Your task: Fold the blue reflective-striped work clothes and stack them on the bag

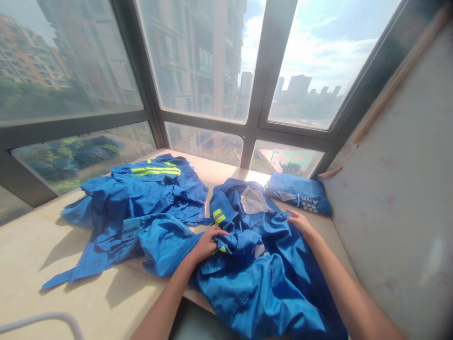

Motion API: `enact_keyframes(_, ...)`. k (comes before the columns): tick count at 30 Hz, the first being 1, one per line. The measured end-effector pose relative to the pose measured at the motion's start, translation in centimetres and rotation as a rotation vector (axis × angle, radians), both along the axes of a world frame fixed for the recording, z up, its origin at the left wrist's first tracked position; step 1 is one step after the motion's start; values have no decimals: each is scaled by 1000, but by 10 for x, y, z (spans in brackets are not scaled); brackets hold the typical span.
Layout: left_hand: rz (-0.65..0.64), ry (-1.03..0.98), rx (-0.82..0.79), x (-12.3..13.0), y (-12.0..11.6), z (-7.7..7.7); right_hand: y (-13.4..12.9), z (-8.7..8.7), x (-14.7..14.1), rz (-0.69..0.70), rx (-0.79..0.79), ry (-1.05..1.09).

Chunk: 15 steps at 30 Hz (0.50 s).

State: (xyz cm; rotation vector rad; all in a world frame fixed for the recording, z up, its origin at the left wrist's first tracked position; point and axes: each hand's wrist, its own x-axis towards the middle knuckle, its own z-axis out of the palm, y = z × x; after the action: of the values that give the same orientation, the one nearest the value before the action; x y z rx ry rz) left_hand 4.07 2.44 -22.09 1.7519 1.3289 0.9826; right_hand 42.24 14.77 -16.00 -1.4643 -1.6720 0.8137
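A crumpled blue work jacket point(279, 264) with yellow-green reflective strips and a pale grey lining patch spreads before me and hangs over the ledge's front edge. My left hand point(208, 243) is closed on its bunched fabric beside a reflective strip. Over at the jacket's right side, my right hand point(300, 223) pinches the cloth near its upper edge. Another blue work garment point(141, 198) with reflective bands lies rumpled to the left, one part of it stretching toward my left hand.
A folded blue bundle point(299, 192) with white printing rests at the back right, by the white wall point(399, 208). Framed windows point(255, 127) rise behind the pale ledge point(21, 250). A white curved bar point(46, 315) shows at the lower left.
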Motion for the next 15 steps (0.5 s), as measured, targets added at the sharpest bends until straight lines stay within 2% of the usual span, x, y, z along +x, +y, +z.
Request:
enact_keyframes(2,118,-11,82,0,9,-8,6,11,-24,15,55,-12)
enact_keyframes(4,215,35,156,-5,19,-14,-4,26,-47,96,195,-104)
enact_keyframes(6,291,102,202,-13,29,-18,-30,41,-66,263,368,-271)
enact_keyframes(8,339,140,217,-24,40,-20,-68,48,-75,462,467,-444)
enact_keyframes(10,347,145,213,-35,49,-19,-106,42,-70,590,449,-595)
enact_keyframes(11,340,148,212,-40,52,-19,-123,34,-61,607,406,-653)
enact_keyframes(13,314,155,213,-49,54,-17,-149,12,-28,525,312,-713)
enact_keyframes(15,292,162,217,-56,54,-15,-167,-14,20,343,247,-710)
